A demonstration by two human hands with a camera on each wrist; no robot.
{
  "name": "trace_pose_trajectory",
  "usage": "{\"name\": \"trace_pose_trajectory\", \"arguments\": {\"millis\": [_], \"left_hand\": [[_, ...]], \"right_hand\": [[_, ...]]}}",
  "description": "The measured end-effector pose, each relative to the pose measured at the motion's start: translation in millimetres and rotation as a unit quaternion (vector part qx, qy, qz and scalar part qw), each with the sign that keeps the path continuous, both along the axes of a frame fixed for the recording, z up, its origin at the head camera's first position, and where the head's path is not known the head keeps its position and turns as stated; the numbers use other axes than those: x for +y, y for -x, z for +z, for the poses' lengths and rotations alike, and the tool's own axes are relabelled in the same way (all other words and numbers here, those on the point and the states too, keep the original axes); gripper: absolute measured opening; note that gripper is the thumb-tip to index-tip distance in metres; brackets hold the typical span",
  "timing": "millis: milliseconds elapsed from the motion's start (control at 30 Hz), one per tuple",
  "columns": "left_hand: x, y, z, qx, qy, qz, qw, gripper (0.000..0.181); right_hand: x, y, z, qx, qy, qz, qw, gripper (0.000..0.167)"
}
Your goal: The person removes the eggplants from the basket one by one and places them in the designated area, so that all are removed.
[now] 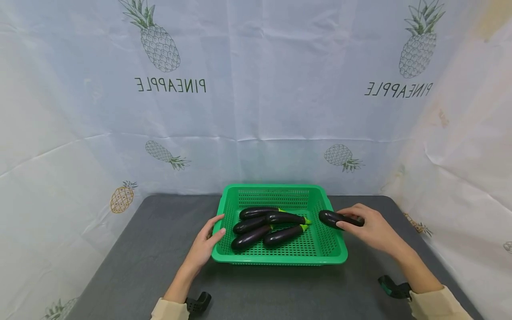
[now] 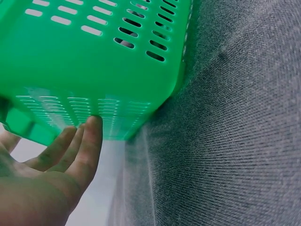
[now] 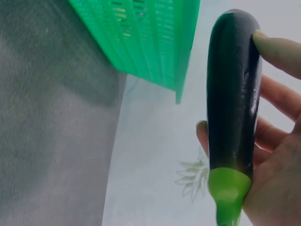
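A green plastic basket with slotted walls holds several dark purple eggplants with green stem ends. At its left side is my left hand, thumb at the rim; in the left wrist view its fingers lie extended against the outer wall. Over the basket's right rim, my right hand grips another eggplant between thumb and fingers. In the right wrist view its green cap hangs toward the bottom of the picture, clear of the basket.
The basket stands on a dark grey tabletop. Behind it hangs a pale curtain printed with pineapples, which also runs along both sides. A black wrist-worn device is on the left arm, another on the right.
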State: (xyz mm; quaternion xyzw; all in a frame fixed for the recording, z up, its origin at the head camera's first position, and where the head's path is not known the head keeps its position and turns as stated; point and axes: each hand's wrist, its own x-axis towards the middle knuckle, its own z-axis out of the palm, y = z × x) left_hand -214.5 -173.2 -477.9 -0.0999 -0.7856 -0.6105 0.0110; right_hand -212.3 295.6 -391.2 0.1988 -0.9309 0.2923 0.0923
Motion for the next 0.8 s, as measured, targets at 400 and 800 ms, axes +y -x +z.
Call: {"name": "trace_pose_trajectory", "arguments": {"millis": [400, 800], "left_hand": [[-0.5, 0.3, -0.4, 0.000, -0.001, -0.003, 1.0000, 0.052], [-2.3, -0.1, -0.2, -0.001, -0.001, -0.009, 1.0000, 0.054]], "right_hand": [[23.9, 4.5, 0.2, 0.006, -0.001, -0.010, 0.9999, 0.030], [48.9, 11.6, -6.3, 0.001, -0.008, -0.029, 0.9995, 0.033]]}}
